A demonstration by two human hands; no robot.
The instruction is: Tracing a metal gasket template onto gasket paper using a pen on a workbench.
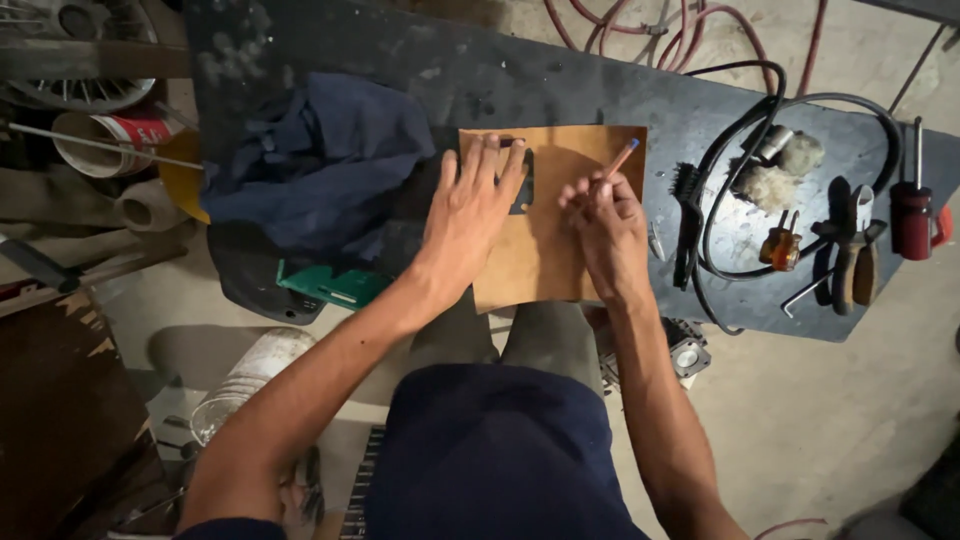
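Tan sheet [545,250] of card-like gasket material, flat at centre frame on dark metal table [620,90], lower edge overhanging toward the knees.

Dull brown, square-cut, matte; dark flat part [522,185] with cut-outs lying on its upper left area, mostly hidden under fingers. Left hand [470,215] spread open, palm down, fingers apart across part and sheet, seemingly to pin both against slipping. Right hand [605,225] closed around a pencil [620,160], red shaft with blue end tilted toward upper right, tip lowered onto sheet beside the part, apparently for tracing its outline. Left of sheet, crumpled dark blue cloth [320,160]; below that, green plastic piece [330,285]. Right of sheet, wire brush [685,215], looped black cable [770,180], pliers [850,250] and red-handled screwdriver [912,215], within reach.
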